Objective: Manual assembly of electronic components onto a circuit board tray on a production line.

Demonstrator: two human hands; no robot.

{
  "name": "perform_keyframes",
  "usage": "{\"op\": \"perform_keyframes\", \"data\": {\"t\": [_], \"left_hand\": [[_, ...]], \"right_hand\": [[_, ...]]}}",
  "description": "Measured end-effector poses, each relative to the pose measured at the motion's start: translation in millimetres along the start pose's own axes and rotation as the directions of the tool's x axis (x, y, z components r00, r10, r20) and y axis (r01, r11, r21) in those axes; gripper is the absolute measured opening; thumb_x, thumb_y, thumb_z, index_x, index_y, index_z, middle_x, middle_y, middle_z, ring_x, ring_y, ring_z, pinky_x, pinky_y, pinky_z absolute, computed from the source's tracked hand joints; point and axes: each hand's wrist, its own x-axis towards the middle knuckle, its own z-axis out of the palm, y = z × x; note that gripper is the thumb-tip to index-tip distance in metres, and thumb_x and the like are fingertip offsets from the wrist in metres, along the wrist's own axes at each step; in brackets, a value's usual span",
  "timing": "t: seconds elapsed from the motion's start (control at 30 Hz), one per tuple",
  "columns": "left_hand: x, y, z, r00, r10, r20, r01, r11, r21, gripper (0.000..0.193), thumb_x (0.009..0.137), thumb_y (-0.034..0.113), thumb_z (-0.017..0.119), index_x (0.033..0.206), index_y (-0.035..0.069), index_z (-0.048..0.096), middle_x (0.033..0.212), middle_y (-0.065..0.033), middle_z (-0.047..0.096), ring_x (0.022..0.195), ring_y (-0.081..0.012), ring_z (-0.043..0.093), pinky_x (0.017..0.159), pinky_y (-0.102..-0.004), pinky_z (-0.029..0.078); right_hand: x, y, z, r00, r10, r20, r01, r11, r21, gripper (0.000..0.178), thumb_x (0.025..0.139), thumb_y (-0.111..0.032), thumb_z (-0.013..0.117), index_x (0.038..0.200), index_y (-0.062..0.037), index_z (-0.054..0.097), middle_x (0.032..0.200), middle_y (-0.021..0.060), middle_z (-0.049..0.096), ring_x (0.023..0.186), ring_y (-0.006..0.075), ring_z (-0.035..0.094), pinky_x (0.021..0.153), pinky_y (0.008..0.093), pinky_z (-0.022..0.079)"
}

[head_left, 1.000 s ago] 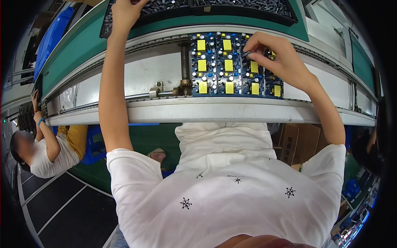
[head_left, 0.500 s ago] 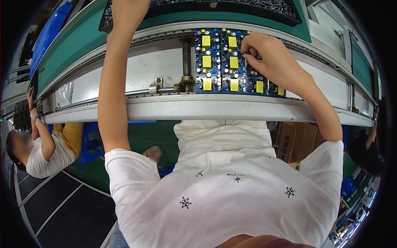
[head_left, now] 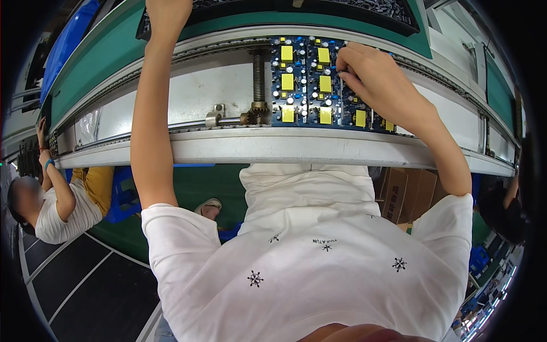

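Dark blue circuit boards (head_left: 297,97) with yellow block parts, small cylinders and blue parts lie side by side on the conveyor rails. Over the right-hand boards is my right hand (head_left: 373,74), its thumb and index finger closed in a pinch near the board surface. Whatever is between those fingertips is too small to make out. My left arm reaches up to the top edge, where my left hand (head_left: 168,20) is beside a black tray (head_left: 250,16) of small dark parts. The fingers of that hand lie outside the picture.
A metal conveyor rail (head_left: 239,149) runs across in front of me, with a threaded shaft (head_left: 257,77) left of the boards. Another person (head_left: 62,205) works at the far left. A cardboard box (head_left: 419,196) stands below the rail at the right.
My left hand has shifted slightly left and up along the tray. The boards sit a little further right in view, and my right hand stays over them, still pinched.
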Motion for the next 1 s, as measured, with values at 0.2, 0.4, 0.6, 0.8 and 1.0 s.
{"op": "perform_keyframes", "data": {"t": [0.2,0.4,0.6,0.8,1.0], "left_hand": [[-27.6,100.2,-15.2,0.980,-0.044,0.196,0.113,0.927,-0.357,0.016,0.089,0.009,0.066,0.101,0.002,0.074,0.073,-0.0079,0.066,0.066,-0.0128,0.058,0.060,-0.0260,0.045],[-76.8,101.9,25.1,0.858,0.465,0.219,-0.177,0.667,-0.724,0.018,0.086,0.012,0.070,0.101,0.004,0.073,0.076,-0.0081,0.065,0.068,-0.0150,0.058,0.064,-0.0290,0.046],[-104.5,121.4,9.0,0.814,0.136,0.565,0.074,0.940,-0.333,0.017,0.082,0.012,0.074,0.095,0.002,0.072,0.080,-0.0069,0.070,0.070,-0.0148,0.059,0.066,-0.0284,0.048],[-104.0,132.5,13.3,0.806,0.108,0.581,0.087,0.951,-0.297,0.014,0.081,0.013,0.074,0.088,0.001,0.072,0.078,-0.0066,0.069,0.069,-0.0160,0.058,0.066,-0.0300,0.047],[-106.0,133.2,23.0,0.733,0.304,0.608,-0.146,0.944,-0.296,0.010,0.082,0.015,0.073,0.083,0.005,0.073,0.074,-0.0048,0.066,0.078,-0.0218,0.060,0.077,-0.0367,0.043]], "right_hand": [[0.7,-1.3,3.6,0.995,-0.064,-0.073,0.063,0.998,-0.021,0.008,0.086,-0.001,0.063,0.090,0.0016,0.056,0.088,0.0151,0.058,0.081,0.0343,0.059,0.070,0.0435,0.046],[-1.5,-4.4,-2.8,0.999,-0.041,-0.015,0.039,0.989,-0.145,0.011,0.085,-0.005,0.066,0.093,-0.0009,0.060,0.088,0.0123,0.059,0.083,0.0325,0.060,0.071,0.0426,0.048],[18.3,-14.3,-42.5,0.991,0.070,0.112,-0.055,0.990,-0.129,0.016,0.085,-0.008,0.069,0.098,-0.0016,0.063,0.087,0.0086,0.064,0.081,0.0254,0.064,0.072,0.0372,0.050],[71.1,57.3,-51.9,0.951,-0.014,-0.308,-0.116,0.909,-0.400,0.033,0.089,-0.027,0.067,0.105,0.0008,0.064,0.085,0.0193,0.067,0.085,0.0369,0.065,0.079,0.0446,0.052],[98.4,79.5,-30.7,0.962,0.210,-0.174,-0.215,0.976,-0.014,0.028,0.090,-0.025,0.063,0.101,0.0005,0.066,0.091,0.0206,0.068,0.086,0.0379,0.065,0.080,0.0437,0.051]]}}
